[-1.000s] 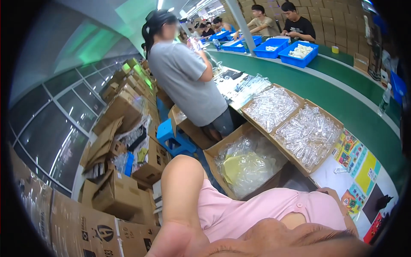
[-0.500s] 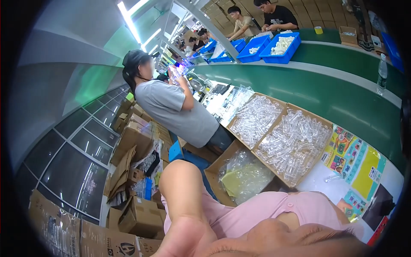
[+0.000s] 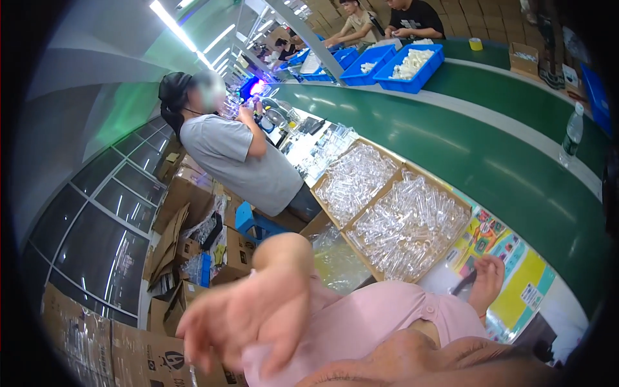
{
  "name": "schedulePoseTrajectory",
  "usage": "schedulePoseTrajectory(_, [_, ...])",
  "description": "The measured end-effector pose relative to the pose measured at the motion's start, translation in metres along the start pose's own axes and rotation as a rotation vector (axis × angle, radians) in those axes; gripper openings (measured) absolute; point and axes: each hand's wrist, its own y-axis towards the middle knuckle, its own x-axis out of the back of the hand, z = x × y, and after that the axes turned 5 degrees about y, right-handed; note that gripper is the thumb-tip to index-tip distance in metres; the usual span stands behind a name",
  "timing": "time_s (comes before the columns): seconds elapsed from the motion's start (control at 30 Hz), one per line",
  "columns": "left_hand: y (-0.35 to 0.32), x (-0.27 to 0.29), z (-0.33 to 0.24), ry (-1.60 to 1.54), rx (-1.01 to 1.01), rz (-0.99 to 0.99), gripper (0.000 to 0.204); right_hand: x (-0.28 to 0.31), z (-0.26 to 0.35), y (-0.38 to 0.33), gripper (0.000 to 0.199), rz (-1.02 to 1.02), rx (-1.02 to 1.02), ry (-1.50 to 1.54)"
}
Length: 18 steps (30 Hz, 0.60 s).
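My left hand (image 3: 258, 316) is raised in front of my pink shirt (image 3: 380, 316), palm showing and fingers apart, slightly blurred. It holds nothing. On the right, my right hand (image 3: 489, 284) is low over the worktop with its fingers curled. Whatever it may hold is too small to make out; a dark strip (image 3: 464, 282) shows beside it, perhaps a shadow. Under and beside this hand lies a colourful printed sheet (image 3: 516, 300). Two shallow cardboard trays stand just beyond, heaped with clear plastic pieces (image 3: 409, 222) and more clear plastic pieces (image 3: 356, 180).
A green conveyor (image 3: 464, 142) runs behind the trays, with a plastic bottle (image 3: 571, 137) on its far ledge. Blue bins (image 3: 411, 69) stand across it before seated people. A person in grey (image 3: 232, 155) stands ahead at left. Cardboard boxes (image 3: 145, 351) and a blue stool (image 3: 246, 219) fill the left.
My left hand has moved from the lower edge into fuller view, its fingers now showing. My right hand has come into sight over the sheet. The whole view has shifted slightly.
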Motion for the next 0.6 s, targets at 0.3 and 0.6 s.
schedulePoseTrajectory(0.3, [-0.266, -0.021, -0.1, -0.518, 1.105, 1.177, 0.02, 0.009, -0.012, 0.014, 0.027, -0.242, 0.29, -0.462])
schedulePoseTrajectory(0.6, [-0.311, -0.047, -0.19, -0.839, 1.151, 1.319, 0.067, 0.02, -0.015, 0.02, 0.033, -0.071, 0.261, -0.894])
